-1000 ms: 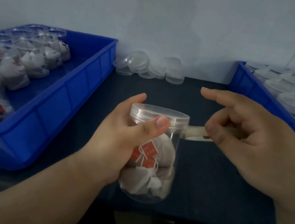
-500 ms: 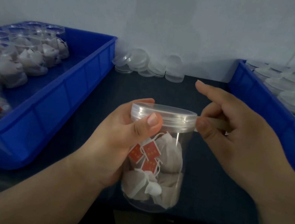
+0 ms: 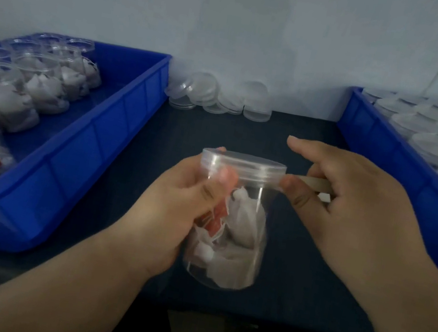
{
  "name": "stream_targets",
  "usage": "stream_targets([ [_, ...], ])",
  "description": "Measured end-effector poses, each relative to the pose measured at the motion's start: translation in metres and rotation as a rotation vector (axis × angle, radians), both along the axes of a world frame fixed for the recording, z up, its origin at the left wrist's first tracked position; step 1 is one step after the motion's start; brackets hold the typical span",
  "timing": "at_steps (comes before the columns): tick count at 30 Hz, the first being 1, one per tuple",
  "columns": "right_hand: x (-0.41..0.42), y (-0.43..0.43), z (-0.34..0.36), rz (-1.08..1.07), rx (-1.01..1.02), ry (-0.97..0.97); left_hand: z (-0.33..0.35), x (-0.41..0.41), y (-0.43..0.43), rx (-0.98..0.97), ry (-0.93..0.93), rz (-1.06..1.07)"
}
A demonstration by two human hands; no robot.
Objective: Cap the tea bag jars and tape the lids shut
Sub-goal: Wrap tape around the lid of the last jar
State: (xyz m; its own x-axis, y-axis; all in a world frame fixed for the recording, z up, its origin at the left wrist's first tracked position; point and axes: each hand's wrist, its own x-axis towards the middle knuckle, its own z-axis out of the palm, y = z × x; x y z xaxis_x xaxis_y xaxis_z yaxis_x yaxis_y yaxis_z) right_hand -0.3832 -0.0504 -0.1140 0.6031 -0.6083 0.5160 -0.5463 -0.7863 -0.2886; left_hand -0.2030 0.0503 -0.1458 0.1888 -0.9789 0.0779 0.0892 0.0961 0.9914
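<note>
A clear plastic jar (image 3: 239, 245) full of white tea bags with red tags is held above the dark table in the middle of the view. A clear lid (image 3: 244, 164) sits on top of it. My left hand (image 3: 174, 210) grips the jar from the left, thumb across the front just under the lid. My right hand (image 3: 344, 211) is at the jar's right side and pinches a strip of pale tape (image 3: 311, 182) that runs to the lid's rim; its index finger is stretched out behind the lid.
A blue bin (image 3: 92, 149) on the left holds several open jars of tea bags. A second blue bin (image 3: 395, 156) on the right holds several capped jars. Loose clear lids (image 3: 218, 95) lie against the back wall.
The jar has turned in my left hand, whose thumb has slid lower. My right hand stays by the lid's right rim with the tape drawn short against it.
</note>
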Motion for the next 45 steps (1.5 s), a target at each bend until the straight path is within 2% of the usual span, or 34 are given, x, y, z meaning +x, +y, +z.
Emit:
stream_targets([
  [2, 0.003, 0.006, -0.001, -0.014, -0.063, 0.070, 0.003, -0.003, -0.002, -0.041, -0.142, 0.016],
  [3, 0.003, 0.007, 0.000, -0.013, -0.070, 0.087, 0.003, -0.002, -0.002, -0.035, -0.157, 0.042],
  [8, -0.004, -0.003, 0.010, 0.116, 0.231, -0.067, -0.003, -0.001, -0.001, 0.044, -0.018, 0.115],
  [11, -0.012, -0.010, 0.015, 0.201, 0.302, -0.197, 0.000, 0.001, -0.001, 0.076, 0.084, 0.078],
  [17, -0.017, -0.010, 0.015, 0.224, 0.239, -0.267, -0.005, 0.003, -0.005, 0.147, 0.259, 0.041],
  [20, -0.011, -0.005, 0.011, 0.181, 0.141, -0.228, -0.004, 0.001, -0.004, 0.137, 0.309, 0.002],
  [27, 0.001, -0.003, 0.001, 0.097, 0.091, -0.083, -0.004, 0.001, 0.000, 0.124, 0.342, -0.084],
  [32, 0.003, -0.006, -0.008, 0.065, 0.104, 0.026, -0.007, 0.003, -0.002, 0.131, 0.229, -0.021],
  [36, 0.002, -0.004, -0.011, 0.018, 0.055, 0.029, -0.008, 0.003, -0.002, 0.074, 0.052, 0.122],
  [41, 0.003, 0.004, -0.013, 0.014, 0.028, 0.077, -0.012, -0.003, -0.004, 0.128, -0.174, 0.237],
  [43, 0.002, 0.002, -0.012, 0.045, 0.067, 0.088, -0.011, -0.003, -0.004, 0.118, -0.209, 0.287],
  [45, 0.000, -0.002, -0.010, 0.097, 0.191, 0.045, -0.011, -0.002, -0.005, 0.107, -0.221, 0.346],
])
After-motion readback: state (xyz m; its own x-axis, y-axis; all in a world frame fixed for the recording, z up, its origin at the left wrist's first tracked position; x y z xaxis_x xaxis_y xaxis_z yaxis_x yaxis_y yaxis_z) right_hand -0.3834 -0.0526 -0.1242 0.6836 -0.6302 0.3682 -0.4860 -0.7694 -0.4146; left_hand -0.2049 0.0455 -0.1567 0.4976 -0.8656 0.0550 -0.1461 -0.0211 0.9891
